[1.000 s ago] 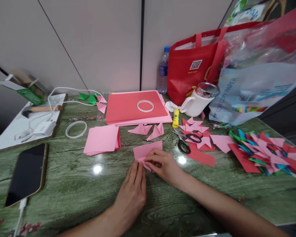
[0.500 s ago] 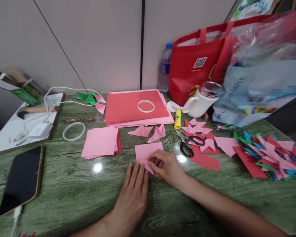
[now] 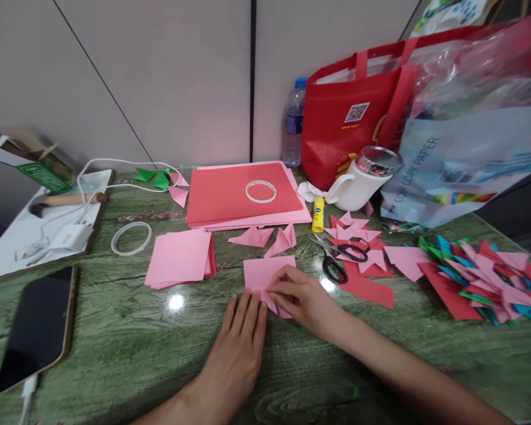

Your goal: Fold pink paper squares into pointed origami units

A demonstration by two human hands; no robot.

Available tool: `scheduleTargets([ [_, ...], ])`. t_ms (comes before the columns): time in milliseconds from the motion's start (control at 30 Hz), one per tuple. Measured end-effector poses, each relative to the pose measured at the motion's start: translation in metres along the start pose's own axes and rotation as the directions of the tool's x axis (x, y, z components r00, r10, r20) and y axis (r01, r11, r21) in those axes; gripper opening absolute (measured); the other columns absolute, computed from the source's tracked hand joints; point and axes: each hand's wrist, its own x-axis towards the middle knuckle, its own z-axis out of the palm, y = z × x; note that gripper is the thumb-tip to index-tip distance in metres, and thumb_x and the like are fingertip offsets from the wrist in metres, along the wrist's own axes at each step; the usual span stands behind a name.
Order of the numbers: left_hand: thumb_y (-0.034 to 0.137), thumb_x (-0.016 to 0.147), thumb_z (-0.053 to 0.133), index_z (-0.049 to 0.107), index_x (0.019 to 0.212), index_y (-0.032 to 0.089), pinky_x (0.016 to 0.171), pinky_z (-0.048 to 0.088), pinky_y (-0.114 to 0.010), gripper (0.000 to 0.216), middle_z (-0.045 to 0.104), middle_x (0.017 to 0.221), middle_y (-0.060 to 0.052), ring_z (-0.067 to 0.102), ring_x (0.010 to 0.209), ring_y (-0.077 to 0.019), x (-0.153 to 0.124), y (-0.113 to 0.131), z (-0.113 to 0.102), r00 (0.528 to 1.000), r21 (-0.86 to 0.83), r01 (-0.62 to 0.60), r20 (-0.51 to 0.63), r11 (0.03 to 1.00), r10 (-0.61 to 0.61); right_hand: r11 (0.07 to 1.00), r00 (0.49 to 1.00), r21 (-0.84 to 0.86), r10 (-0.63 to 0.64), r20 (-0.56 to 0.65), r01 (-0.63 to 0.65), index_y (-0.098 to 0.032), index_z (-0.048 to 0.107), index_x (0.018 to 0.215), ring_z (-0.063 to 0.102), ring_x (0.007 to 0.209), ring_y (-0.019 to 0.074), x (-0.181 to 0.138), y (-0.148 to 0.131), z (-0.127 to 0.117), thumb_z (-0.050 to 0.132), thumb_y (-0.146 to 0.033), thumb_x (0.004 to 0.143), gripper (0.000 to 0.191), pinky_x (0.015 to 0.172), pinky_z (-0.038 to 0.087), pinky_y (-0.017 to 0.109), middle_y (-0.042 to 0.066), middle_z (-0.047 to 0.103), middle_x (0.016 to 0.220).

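A pink paper square (image 3: pixel 265 273) lies on the green table (image 3: pixel 128 336) with its near corner folded over. My left hand (image 3: pixel 239 348) rests flat, fingers stretched out, with the fingertips against the paper's near edge. My right hand (image 3: pixel 303 298) presses down on the fold with its fingers held together. Two folded pink triangles (image 3: pixel 269 237) sit just behind the sheet.
A stack of pink squares (image 3: pixel 179 258), red sheets (image 3: pixel 239 195) with a tape ring (image 3: pixel 261 191), scissors (image 3: pixel 336 257), a glue stick (image 3: pixel 317 213), a white mug (image 3: pixel 360 177), a bottle (image 3: pixel 294 121), bags (image 3: pixel 358 112), folded paper pieces (image 3: pixel 473 277), a phone (image 3: pixel 38 327) and a clipboard (image 3: pixel 9 251) crowd the table.
My right hand has slid a little along the fold on the pink sheet. My left hand has stayed flat at the paper's near edge. The view shifted slightly.
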Motion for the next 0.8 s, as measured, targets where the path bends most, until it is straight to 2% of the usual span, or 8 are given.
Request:
scheduleTargets([
  [100, 0.006, 0.074, 0.037, 0.042, 0.129, 0.002, 0.100, 0.034, -0.047, 0.056, 0.044, 0.134, -0.020, 0.034, 0.128, -0.0314, 0.001, 0.001, -0.002, 1.000, 0.017, 0.005, 0.008, 1.000, -0.005, 0.979, 0.991, -0.172, -0.096, 0.091, 0.110, -0.023, 0.066, 0.098, 0.056, 0.085, 0.0180, -0.003, 0.004, -0.012, 0.054, -0.018, 0.084, 0.020, 0.070, 0.050, 0.031, 0.010, 0.057, 0.098],
  [233, 0.007, 0.075, 0.038, 0.048, 0.124, 0.002, 0.099, 0.037, -0.047, 0.051, 0.047, 0.132, -0.020, 0.040, 0.124, -0.0332, 0.002, 0.001, -0.003, 1.000, 0.021, 0.007, -0.005, 1.000, -0.007, 0.966, 0.977, -0.175, -0.171, 0.128, 0.192, -0.022, 0.060, 0.112, 0.056, 0.098, 0.0194, -0.008, 0.011, -0.019, 0.049, -0.017, 0.087, 0.028, 0.079, 0.051, 0.035, 0.014, 0.049, 0.124],
  [400, 0.010, 0.082, 0.038, 0.045, 0.127, 0.003, 0.099, 0.036, -0.048, 0.046, 0.045, 0.134, -0.020, 0.036, 0.127, -0.0320, 0.000, 0.002, 0.004, 0.998, 0.013, 0.033, -0.045, 0.999, -0.032, 0.947, 0.957, -0.172, -0.249, 0.147, 0.273, -0.018, 0.056, 0.114, 0.054, 0.110, 0.0208, -0.013, 0.017, -0.019, 0.046, -0.016, 0.088, 0.028, 0.091, 0.048, 0.039, 0.014, 0.050, 0.129],
  [500, 0.022, 0.089, 0.040, 0.046, 0.125, 0.003, 0.098, 0.037, -0.050, 0.041, 0.046, 0.132, -0.021, 0.037, 0.126, -0.0329, 0.000, 0.003, 0.008, 0.996, -0.004, 0.034, -0.087, 0.999, -0.034, 0.947, 0.957, -0.170, -0.250, 0.144, 0.273, -0.016, 0.057, 0.111, 0.055, 0.110, 0.0208, -0.013, 0.017, -0.019, 0.046, -0.015, 0.088, 0.025, 0.094, 0.047, 0.041, 0.014, 0.049, 0.130],
  [633, 0.032, 0.088, 0.045, 0.048, 0.123, 0.003, 0.095, 0.041, -0.051, 0.046, 0.047, 0.131, -0.021, 0.041, 0.123, -0.0349, 0.000, 0.002, 0.009, 0.994, -0.009, 0.023, -0.105, 1.000, -0.024, 0.949, 0.957, -0.169, -0.240, 0.159, 0.267, -0.017, 0.057, 0.111, 0.053, 0.112, 0.0215, -0.012, 0.016, -0.020, 0.046, -0.016, 0.088, 0.025, 0.095, 0.046, 0.042, 0.014, 0.047, 0.133],
  [800, 0.038, 0.085, 0.049, 0.051, 0.120, 0.002, 0.091, 0.045, -0.050, 0.050, 0.051, 0.128, -0.020, 0.046, 0.119, -0.0360, 0.003, 0.001, 0.004, 0.997, 0.043, -0.014, -0.072, 0.999, 0.017, 0.955, 0.961, -0.165, -0.221, 0.166, 0.248, -0.017, 0.049, 0.124, 0.051, 0.114, 0.0208, -0.012, 0.015, -0.021, 0.044, -0.015, 0.089, 0.035, 0.095, 0.045, 0.040, 0.014, 0.050, 0.129],
])
